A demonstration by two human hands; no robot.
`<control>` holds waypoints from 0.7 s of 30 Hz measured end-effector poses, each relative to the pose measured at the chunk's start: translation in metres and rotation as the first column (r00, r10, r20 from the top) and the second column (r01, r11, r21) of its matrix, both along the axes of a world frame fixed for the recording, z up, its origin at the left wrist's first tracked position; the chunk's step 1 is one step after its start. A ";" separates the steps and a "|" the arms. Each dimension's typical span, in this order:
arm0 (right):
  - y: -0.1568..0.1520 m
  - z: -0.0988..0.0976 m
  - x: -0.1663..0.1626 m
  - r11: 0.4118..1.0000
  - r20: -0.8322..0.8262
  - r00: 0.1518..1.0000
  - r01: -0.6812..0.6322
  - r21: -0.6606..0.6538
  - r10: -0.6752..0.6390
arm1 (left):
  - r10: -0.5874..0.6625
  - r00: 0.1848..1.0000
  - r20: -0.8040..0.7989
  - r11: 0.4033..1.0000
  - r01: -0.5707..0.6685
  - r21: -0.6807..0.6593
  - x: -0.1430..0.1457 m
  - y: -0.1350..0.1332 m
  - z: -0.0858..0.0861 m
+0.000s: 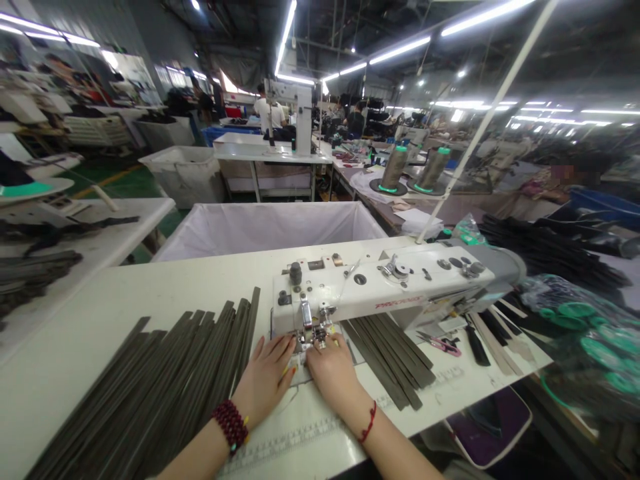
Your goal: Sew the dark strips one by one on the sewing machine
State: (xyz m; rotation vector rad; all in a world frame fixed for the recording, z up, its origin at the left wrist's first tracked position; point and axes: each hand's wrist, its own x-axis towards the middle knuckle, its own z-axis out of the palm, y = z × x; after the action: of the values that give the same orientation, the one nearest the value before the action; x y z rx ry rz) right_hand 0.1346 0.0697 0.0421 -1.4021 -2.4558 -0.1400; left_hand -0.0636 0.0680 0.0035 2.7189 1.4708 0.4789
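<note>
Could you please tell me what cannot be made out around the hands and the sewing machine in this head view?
- Piece under the needle: hidden by the left hand and right hand.
- Needle tip: too small, behind the presser parts of the sewing machine.
- Red lettering on the machine: blurred.
- Dark strips: cut off by the bottom edge.

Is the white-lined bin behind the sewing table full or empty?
Cannot tell fully: the bin shows only bare white liner on its far wall; the table hides its bottom.
</note>
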 end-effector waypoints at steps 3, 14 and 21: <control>-0.016 0.009 0.024 0.992 -0.010 0.992 0.126 -0.005 -0.126 | 0.001 1.000 -0.021 1.000 -0.002 -0.017 0.000 -0.001 0.001; -0.078 0.008 0.111 0.881 0.315 0.836 0.473 0.000 -0.449 | -0.044 0.999 0.023 0.997 0.045 -0.064 -0.005 0.050 0.029; -0.063 0.010 0.106 0.889 0.324 0.844 0.458 -0.022 -0.427 | -0.107 0.994 0.024 0.991 0.108 -0.082 -0.013 0.049 0.042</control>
State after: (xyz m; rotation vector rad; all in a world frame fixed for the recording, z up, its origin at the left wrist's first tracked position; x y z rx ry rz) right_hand 0.2403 0.0065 0.0518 -2.1241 -2.3439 -0.3729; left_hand -0.0766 0.1168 0.0459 2.7029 1.3007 0.4283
